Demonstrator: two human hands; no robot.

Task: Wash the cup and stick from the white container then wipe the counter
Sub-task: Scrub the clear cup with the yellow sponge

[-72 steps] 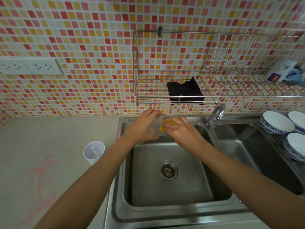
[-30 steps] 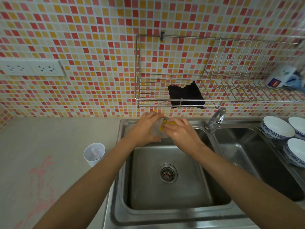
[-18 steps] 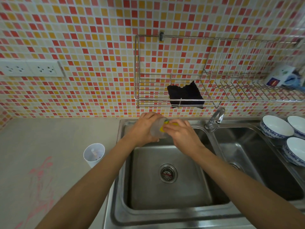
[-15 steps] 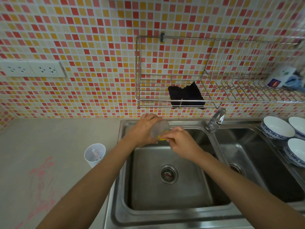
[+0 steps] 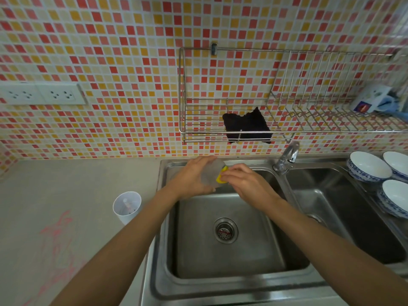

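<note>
While scrubbing goes on, the lines run from the fingers outward.

Right fingers: pinched shut on a yellow sponge [image 5: 220, 176], pressing it to the cup's rim; the right hand [image 5: 247, 186] is angled in from the side, likely so the sponge can work round the edge.

Left fingers: wrapped round the cup [image 5: 210, 175], a full grasp; the left hand [image 5: 192, 178] turns the mouth toward the sponge, probably to steady it against the rubbing.

Cup: translucent, tilted on its side, held in the air over the back of the left basin [image 5: 227, 259], seemingly so drips fall into the sink and not on the counter.

Tap [image 5: 287, 156]: just right of the hands; no water can be seen running.

White container [image 5: 127, 206]: upright on the counter [image 5: 77, 184], left of the sink, apart from the hands; a pale thing inside, probably the stick, too small to tell, so that part looks undone.

Pink marks [image 5: 56, 244]: smeared on the counter nearer the camera; presumably what the wipe is for.

Dark cloth [image 5: 246, 127]: hung on the wire rack [image 5: 331, 102] above the tap, within reach.

Bowls [image 5: 368, 166]: three, blue-edged, set on the right of the sink.

Writing: a white packet [image 5: 364, 100] on the rack's right end has a red-and-blue mark; nothing legible.
</note>
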